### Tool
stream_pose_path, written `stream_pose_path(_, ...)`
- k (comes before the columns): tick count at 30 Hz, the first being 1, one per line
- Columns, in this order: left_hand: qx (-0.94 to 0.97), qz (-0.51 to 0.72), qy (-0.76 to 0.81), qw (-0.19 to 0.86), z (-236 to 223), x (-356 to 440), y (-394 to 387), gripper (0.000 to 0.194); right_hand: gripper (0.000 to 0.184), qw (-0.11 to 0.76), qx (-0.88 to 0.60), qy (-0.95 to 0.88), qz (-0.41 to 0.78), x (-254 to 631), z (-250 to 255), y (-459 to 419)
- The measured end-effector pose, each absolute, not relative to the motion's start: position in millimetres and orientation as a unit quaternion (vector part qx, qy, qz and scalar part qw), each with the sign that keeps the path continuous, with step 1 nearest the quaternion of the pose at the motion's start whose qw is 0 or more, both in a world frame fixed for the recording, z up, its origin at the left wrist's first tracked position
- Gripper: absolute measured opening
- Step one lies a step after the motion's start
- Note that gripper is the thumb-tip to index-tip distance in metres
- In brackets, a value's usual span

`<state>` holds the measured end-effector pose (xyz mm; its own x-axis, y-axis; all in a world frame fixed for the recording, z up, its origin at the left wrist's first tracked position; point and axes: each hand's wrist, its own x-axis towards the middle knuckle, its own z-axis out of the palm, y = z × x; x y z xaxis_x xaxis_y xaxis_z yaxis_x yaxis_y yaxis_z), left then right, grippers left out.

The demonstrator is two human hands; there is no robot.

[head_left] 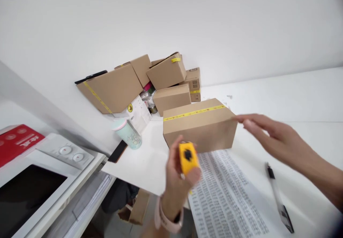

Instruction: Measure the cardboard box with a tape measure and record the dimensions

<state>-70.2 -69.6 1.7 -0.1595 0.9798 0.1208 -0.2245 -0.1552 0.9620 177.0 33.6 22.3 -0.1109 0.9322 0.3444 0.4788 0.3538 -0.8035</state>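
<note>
My left hand (174, 172), with a pale pink band on its wrist, is closed around a yellow tape measure (190, 163) with a black mark on its side. It is in front of a brown cardboard box (203, 134) sealed along the top with yellow printed tape. At the box's right corner is my right hand (268, 132), its fingers stretched out and the tips at or against the edge. Beneath and in front of the box lies a printed sheet (227, 198) covered in rows of text. A clear pen with black ends (276, 191) rests to the sheet's right.
Several cardboard boxes (115, 88) are piled against the wall at the back left. A mint tumbler (131, 136) stands beside a dark flat object (118, 151) at the white table's left edge. A microwave (64, 152) with a red box (18, 141) on it is further left.
</note>
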Motion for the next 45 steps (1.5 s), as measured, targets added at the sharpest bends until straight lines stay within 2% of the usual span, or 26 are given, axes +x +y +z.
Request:
stream_pose_path(3,0.355,0.729,0.444,0.382,7.5,-107.9,-49.6,0.059,0.053,0.419,-0.602,-0.595,0.33,184.3,18.4,70.9)
stream_pose_path(6,0.294,0.733,0.444,0.424,9.4,-140.8,-26.5,0.042,0.065,0.403,-0.604,-0.553,0.408,174.4,14.4,102.0)
stream_pose_path(9,0.276,0.693,0.448,0.493,7.6,-158.2,-11.4,0.033,0.056,0.375,-0.585,-0.547,0.467,159.8,13.2,118.0)
stream_pose_path(12,0.289,0.679,0.446,0.507,4.9,-162.2,-10.3,0.036,0.043,0.371,-0.562,-0.567,0.474,155.6,10.7,115.0)
stream_pose_path(14,0.314,0.689,0.429,0.493,2.2,-162.9,-15.8,0.042,0.038,0.404,-0.516,-0.594,0.466,158.8,3.1,104.7)
stream_pose_path(20,0.391,0.667,0.413,0.482,-25.9,-166.0,-34.5,0.052,0.058,0.512,-0.357,-0.626,0.467,167.7,-62.5,76.7)
stream_pose_path(25,0.378,0.606,0.468,0.521,-56.7,-156.5,-40.4,0.055,0.062,0.531,-0.391,-0.62,0.424,170.0,-114.3,74.5)
stream_pose_path(28,0.367,0.644,0.488,0.461,-53.1,-150.5,-40.0,0.056,0.054,0.491,-0.45,-0.648,0.37,180.6,-117.4,66.6)
stream_pose_path(32,0.456,0.698,0.497,0.24,-18.9,-143.2,-29.8,0.068,0.031,0.343,-0.641,-0.659,0.192,211.8,-101.7,40.6)
stream_pose_path(36,0.662,0.551,0.506,0.055,17.9,-122.4,-5.5,0.083,0.043,0.173,-0.723,-0.659,0.114,237.4,-95.8,10.0)
stream_pose_path(41,0.783,0.377,0.494,0.024,28.8,-89.2,29.9,0.081,0.043,0.108,-0.7,-0.696,0.119,236.3,-113.9,-12.8)
stream_pose_path(45,0.793,0.312,0.521,0.045,22.0,-84.1,52.0,0.069,0.028,0.089,-0.673,-0.724,0.125,237.1,-127.2,-12.8)
